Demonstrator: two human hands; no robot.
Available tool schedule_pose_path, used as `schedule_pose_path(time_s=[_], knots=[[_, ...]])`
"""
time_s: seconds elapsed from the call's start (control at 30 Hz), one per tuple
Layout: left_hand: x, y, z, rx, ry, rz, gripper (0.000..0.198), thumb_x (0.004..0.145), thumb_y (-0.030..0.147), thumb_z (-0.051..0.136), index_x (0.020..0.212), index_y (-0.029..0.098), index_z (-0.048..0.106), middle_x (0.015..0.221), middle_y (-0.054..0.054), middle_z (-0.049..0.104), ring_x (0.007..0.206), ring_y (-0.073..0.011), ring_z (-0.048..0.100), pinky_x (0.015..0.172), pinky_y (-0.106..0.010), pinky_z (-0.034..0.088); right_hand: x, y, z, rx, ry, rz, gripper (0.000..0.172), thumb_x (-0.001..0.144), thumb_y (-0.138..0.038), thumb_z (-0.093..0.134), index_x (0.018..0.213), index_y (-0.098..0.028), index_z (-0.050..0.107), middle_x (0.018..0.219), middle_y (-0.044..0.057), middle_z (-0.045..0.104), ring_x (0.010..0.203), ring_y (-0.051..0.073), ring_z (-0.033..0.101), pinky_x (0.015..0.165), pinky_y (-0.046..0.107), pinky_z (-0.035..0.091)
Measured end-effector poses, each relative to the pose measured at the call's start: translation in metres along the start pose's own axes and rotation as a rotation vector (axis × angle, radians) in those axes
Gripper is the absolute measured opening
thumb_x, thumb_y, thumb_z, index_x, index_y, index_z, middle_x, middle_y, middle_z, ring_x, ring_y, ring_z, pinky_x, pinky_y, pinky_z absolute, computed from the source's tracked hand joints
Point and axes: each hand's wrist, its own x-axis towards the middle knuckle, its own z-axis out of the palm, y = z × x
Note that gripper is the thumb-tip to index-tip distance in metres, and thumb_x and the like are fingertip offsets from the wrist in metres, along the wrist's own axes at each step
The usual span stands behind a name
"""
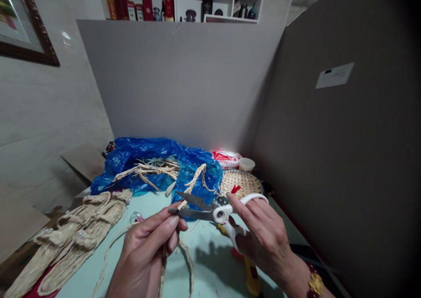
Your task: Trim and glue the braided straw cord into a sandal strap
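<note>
Closest to my camera, the left hand (149,241) pinches a pale, twisted straw braid (194,181) above the mint counter (210,278); I see the right hand (265,227) holding white-handled scissors (219,213), blades (199,215) apart.

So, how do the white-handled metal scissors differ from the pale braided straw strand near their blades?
The white-handled metal scissors have smooth, dark blades; the pale braided straw strand looks rough. The scissors sit open in the right hand, while the left hand pinches the strand. The scissors' blades look straight; the strand arches over. Both are hand-held.
</note>
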Motion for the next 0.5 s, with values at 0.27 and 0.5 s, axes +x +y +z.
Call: schedule_pose_path(time_s=[0.27, 0.5], knots=[[0.0021, -0.0047, -0.0028, 0.060, 0.039, 0.001, 0.021, 0.064, 0.031, 0.086, 0.081, 0.019, 0.081, 0.073, -0.004, 0.072, 0.065, -0.0115, 0.052, 0.062, -0.017, 0.048, 0.0024, -0.0038, -0.0011, 0.026, 0.025, 0.058, 0.051, 0.084, -0.002, 0.048, 0.135, -0.006, 0.051, 0.077, 0.005, 0.058, 0.068, 0.019, 0.048, 0.064, 0.033, 0.038], [0.0004, -0.0050, -0.0050, 0.061, 0.038, 0.031, 0.026, 0.061, 0.035, 0.088, 0.083, 0.022, 0.083, 0.071, -0.002, 0.071, 0.059, -0.0101, 0.046, 0.060, -0.019, 0.046, 0.0006, -0.0056, -0.0028, 0.009, 0.058, 0.057, 0.044, 0.088, -0.002, 0.047, 0.130, -0.005, 0.056, 0.074, 0.005, 0.059, 0.066, 0.017, 0.049, 0.064, 0.032, 0.038]])
